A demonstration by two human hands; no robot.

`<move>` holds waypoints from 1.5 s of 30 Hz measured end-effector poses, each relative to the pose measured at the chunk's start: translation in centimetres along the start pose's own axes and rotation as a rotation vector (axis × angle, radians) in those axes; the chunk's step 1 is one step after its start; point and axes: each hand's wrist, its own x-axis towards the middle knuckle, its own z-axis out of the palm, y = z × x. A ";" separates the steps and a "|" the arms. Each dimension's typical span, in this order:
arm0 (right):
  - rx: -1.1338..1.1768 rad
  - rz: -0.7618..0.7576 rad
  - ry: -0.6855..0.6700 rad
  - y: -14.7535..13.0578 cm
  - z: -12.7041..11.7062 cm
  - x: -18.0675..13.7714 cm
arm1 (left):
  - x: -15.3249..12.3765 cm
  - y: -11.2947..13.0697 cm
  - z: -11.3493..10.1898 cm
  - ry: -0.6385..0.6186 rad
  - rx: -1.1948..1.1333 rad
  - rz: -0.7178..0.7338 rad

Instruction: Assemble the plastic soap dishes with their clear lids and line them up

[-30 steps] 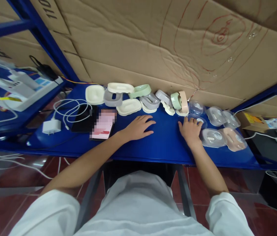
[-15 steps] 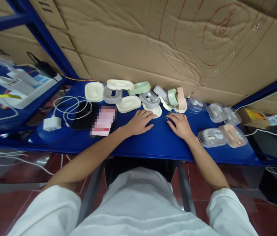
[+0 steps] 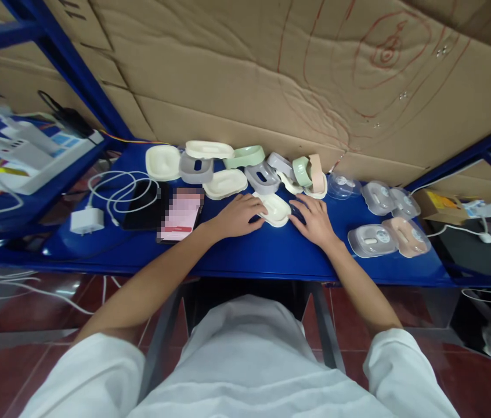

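Head view | left hand point(image 3: 239, 216): grip clamped on cream tray point(image 3: 275, 209) | right hand point(image 3: 315, 220): at tray's right edge, cannot tell if grip holds

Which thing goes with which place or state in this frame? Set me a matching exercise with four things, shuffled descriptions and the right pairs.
Things:
1. White block-shaped charger
2. Frontmost cream oval dish
3. Flat rectangular black-edged phone
4. Peach oval piece in a clear plastic cover

Places and states:
A. Screen lit, mostly pink
B. Near the right end of the blue table
C. Left of the phone
D. Between the left hand and right hand

Pairs: 1-C, 2-D, 3-A, 4-B
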 end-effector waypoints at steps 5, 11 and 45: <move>0.073 -0.172 -0.112 -1.7 0.2 0.2 | 0.7 0.6 0.1 0.126 0.033 -0.104; 0.077 -0.101 -0.080 -2.1 0.8 0.3 | 1.4 -0.2 0.5 0.115 0.029 -0.199; -0.063 -0.232 -0.124 -2.6 0.1 0.0 | -0.2 -0.8 -0.3 -0.044 0.145 0.064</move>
